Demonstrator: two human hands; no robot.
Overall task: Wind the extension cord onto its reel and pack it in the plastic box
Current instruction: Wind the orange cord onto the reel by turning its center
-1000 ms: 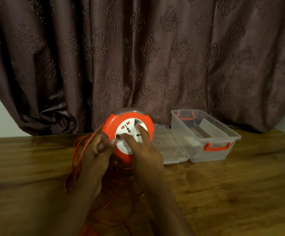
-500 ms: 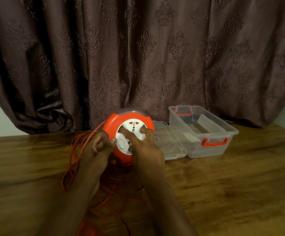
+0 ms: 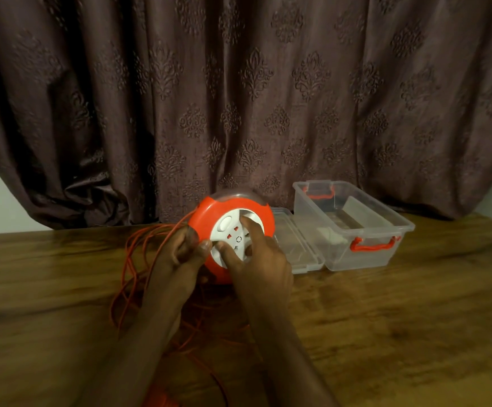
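An orange reel (image 3: 256, 220) with a white socket face stands on edge on the wooden table (image 3: 400, 312). My left hand (image 3: 177, 257) grips its left rim, where the orange cord (image 3: 134, 259) enters. My right hand (image 3: 256, 259) presses its fingers on the white centre disc. Loose loops of cord lie on the table left of and below my hands. Right of the reel stands the clear plastic box (image 3: 353, 230), open, with orange handles. Its lid (image 3: 294, 245) lies flat between the box and the reel.
A dark patterned curtain (image 3: 239, 98) hangs right behind the table's far edge. Bare wood stretches to the right front of the box. An orange piece, partly cut off, shows at the bottom edge near my left forearm.
The white centre disc has turned under my right fingers; the sockets now face a different way. My left hand stays on the rim. The camera has shifted slightly.
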